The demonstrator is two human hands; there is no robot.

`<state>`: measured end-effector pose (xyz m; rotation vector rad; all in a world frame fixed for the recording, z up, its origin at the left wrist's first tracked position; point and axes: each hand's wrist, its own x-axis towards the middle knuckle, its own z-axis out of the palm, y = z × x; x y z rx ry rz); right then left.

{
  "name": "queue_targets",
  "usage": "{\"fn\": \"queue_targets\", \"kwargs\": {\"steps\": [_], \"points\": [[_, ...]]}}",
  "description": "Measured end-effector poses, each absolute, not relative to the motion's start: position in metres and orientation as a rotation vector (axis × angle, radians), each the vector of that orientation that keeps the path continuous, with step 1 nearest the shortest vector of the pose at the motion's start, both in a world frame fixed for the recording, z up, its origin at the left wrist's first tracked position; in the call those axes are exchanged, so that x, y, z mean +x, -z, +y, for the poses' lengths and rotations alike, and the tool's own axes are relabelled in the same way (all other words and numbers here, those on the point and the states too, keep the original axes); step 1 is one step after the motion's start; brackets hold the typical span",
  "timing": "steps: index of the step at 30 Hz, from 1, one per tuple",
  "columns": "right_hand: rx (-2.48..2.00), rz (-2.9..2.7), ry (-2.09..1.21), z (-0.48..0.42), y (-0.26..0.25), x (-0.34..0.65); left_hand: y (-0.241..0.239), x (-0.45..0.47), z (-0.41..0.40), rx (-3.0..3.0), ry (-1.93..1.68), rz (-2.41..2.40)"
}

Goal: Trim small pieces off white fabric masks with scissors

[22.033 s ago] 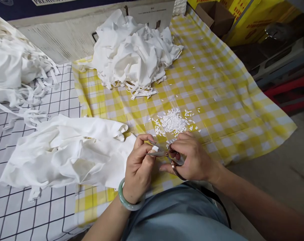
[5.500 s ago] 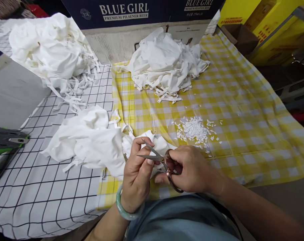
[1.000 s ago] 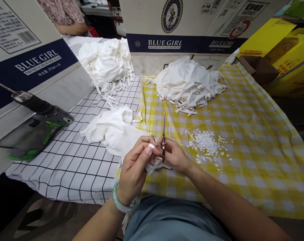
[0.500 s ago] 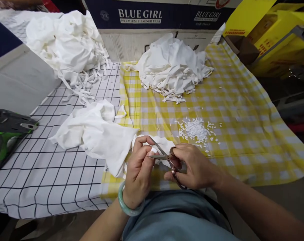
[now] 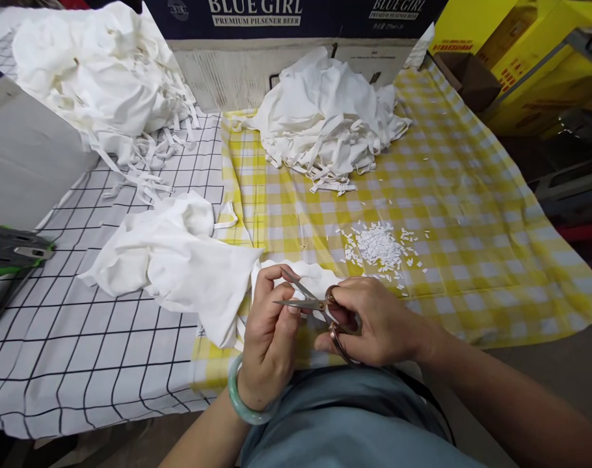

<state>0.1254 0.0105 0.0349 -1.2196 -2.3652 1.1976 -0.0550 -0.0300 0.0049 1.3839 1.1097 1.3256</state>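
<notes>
With the scissors [image 5: 303,302] blades apart right at the left fingertips, the likeliest slip, I judge, is a nicked finger or a crooked cut, should the white cloth [image 5: 179,263] sag or the pinch shift. The right hand [image 5: 374,322], its grip clamped through the handles, lies knuckles up just right of the left hand [image 5: 269,328], whose grip is pinched together on the cloth's edge between the blades. The cloth trails left of that grip across the desk [image 5: 471,214], and white snippets [image 5: 376,244] lie beyond the right grip.
</notes>
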Motion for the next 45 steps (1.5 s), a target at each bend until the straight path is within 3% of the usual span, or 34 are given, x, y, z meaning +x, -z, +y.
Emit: {"fn": "queue_targets", "kwargs": {"steps": [34,45], "points": [[-1.296,-2.305,-1.195,0.005,-0.034,0.14,-0.005,-0.043,-0.024,1.481,-1.317,1.046],[-1.498,-2.168,-1.119,-0.006,-0.03,0.181,-0.008,-0.009,-0.005,1.621,-1.101,0.965]]}}
